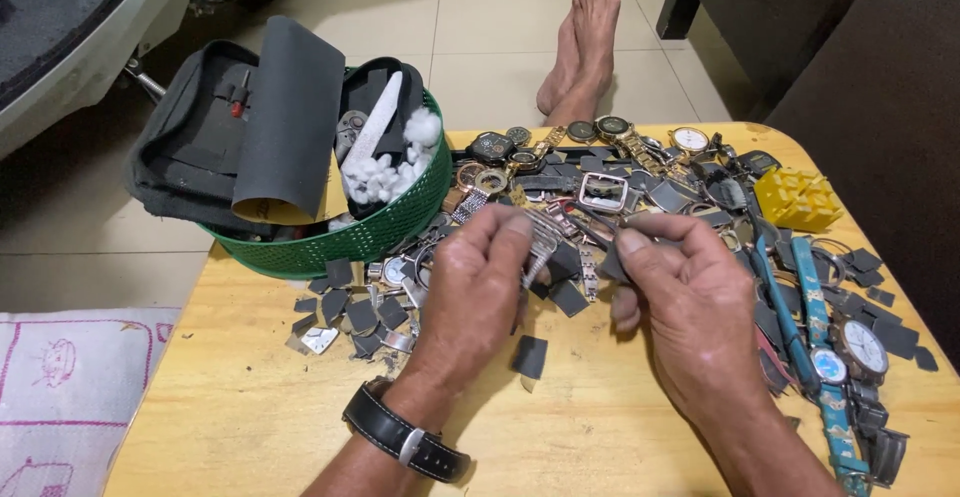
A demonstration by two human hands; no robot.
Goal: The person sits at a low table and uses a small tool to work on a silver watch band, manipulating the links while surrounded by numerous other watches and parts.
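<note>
My left hand pinches a silver metal watch band between thumb and fingers, a black strap watch on its wrist. My right hand grips a small dark grey piece right beside the band, a thin dark tool tip poking out toward the band. Both hands hover over a low wooden table strewn with watches and parts. Just beyond the fingers lies a square silver watch case.
A green plastic basket at the table's back left holds a black pouch, a rolled grey sheet and cotton balls. A yellow plastic block sits at the right. Blue-strapped watches lie along the right edge. A bare foot rests on the floor beyond.
</note>
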